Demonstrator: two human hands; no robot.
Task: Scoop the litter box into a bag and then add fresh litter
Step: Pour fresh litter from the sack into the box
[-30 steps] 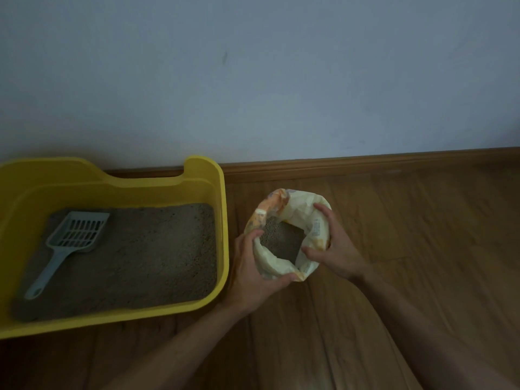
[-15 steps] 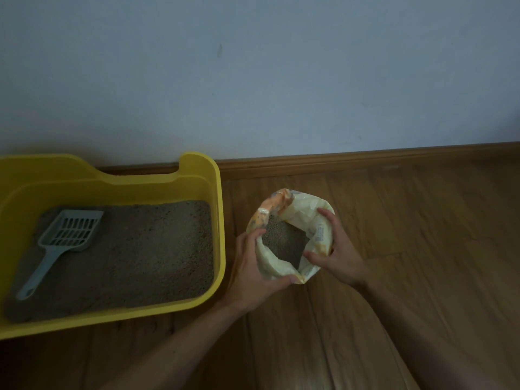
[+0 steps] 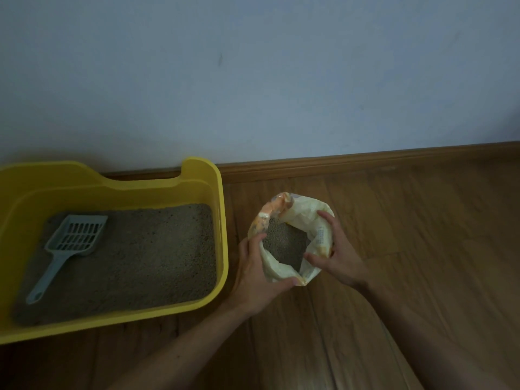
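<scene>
Your left hand (image 3: 254,270) and right hand (image 3: 336,253) gripped the litter bag (image 3: 301,218) rim between them, litter box (image 3: 216,192) just beside, scoop (image 3: 66,249) inside.

The whole view is dim and underexposed, with a cool bluish cast over the wall (image 3: 253,80). The light is soft and its source cannot be told. There are no hard shadows, only a dark band along the near edge of the litter box (image 3: 112,323) at lower left. The pale bag (image 3: 309,218) and the yellow box read brightest. A faint sheen lies on the floor (image 3: 320,372) at bottom centre. The baseboard (image 3: 365,161) bows from wide-angle distortion, and the forearms (image 3: 174,358) look soft and smeared.
</scene>
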